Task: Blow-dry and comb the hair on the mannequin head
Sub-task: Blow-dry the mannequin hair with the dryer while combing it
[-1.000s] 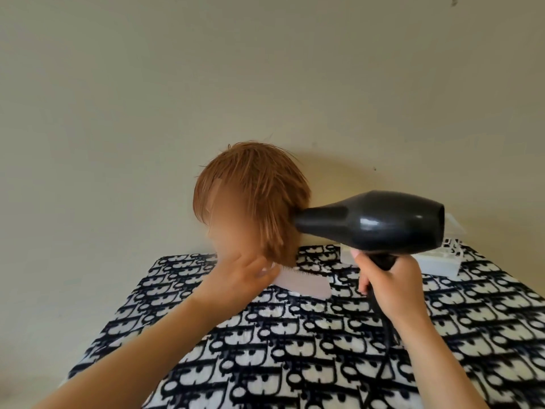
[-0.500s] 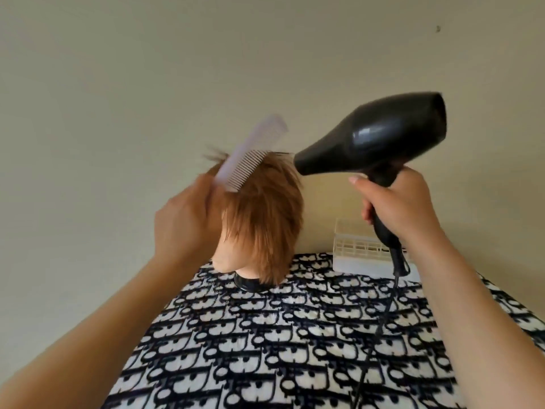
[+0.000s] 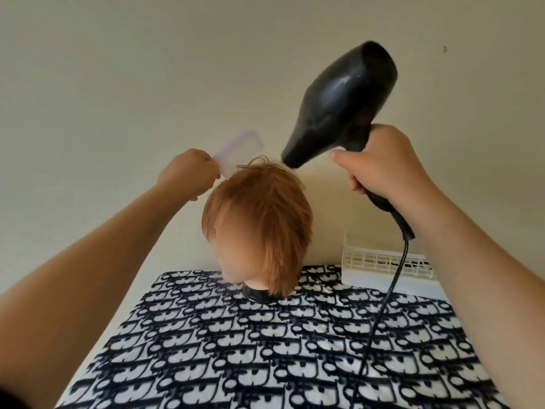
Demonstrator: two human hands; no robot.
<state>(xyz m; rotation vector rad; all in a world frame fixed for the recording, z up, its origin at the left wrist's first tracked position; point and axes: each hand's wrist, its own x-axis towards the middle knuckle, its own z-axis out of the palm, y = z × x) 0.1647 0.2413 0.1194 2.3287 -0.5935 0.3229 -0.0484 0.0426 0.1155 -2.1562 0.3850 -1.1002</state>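
L hand (image 3: 188,169) grips comb (image 3: 236,152) at top of mannequin head (image 3: 259,228); R hand (image 3: 380,169) grips dryer (image 3: 342,104) just above it. Mid-job, sides prob. left to do.

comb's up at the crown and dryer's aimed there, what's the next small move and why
Probably draw the comb in the left hand down through the hair, letting the dryer in the right hand follow. The comb sits at the crown, loose strands stick up there, and the nozzle points at that spot.
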